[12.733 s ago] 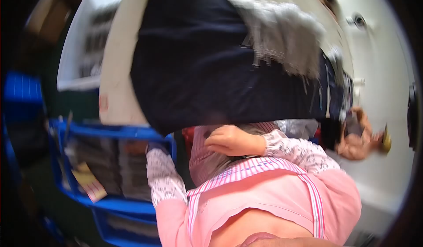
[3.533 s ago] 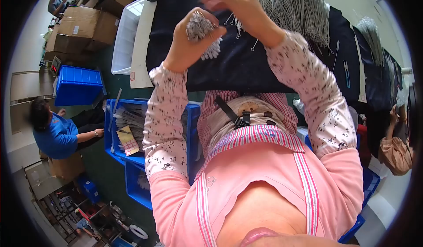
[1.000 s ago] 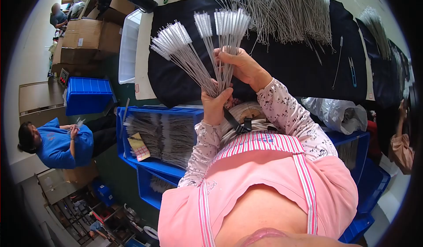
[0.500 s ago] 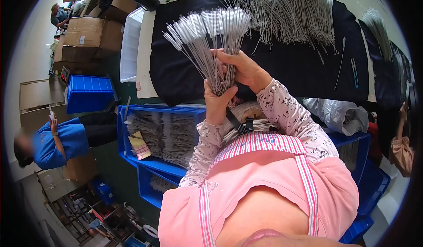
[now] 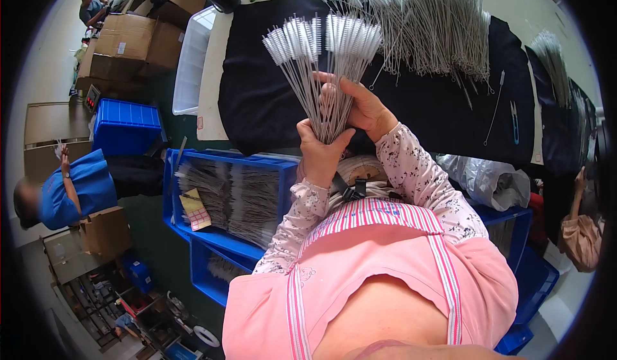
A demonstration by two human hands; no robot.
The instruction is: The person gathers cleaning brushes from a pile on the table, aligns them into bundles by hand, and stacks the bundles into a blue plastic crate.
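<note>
A fanned bunch of thin wire brushes (image 5: 334, 112) with white bristle heads stands up in front of my chest, above the black cloth. My left hand (image 5: 319, 156) is closed around the lower ends of the wires, thumb across the front. Higher up, my right hand (image 5: 367, 108) wraps the right part of the bunch, its fingers reaching in among the wires. A gap splits the bristle heads into a left and a right group. Behind them a large pile of similar brushes (image 5: 424, 29) lies on the cloth.
Black cloth (image 5: 263, 71) covers the table. At its right lie a single brush (image 5: 495, 106) and blue-handled snips (image 5: 515, 123). A blue crate (image 5: 283, 167) of brushes stands below left, a plastic bag (image 5: 495, 180) below right. A person in blue (image 5: 77, 186) stands at the left.
The bunch has moved slightly right, and its heads have parted into two wider groups. My right hand has shifted a little down and right. The person in blue has moved slightly.
</note>
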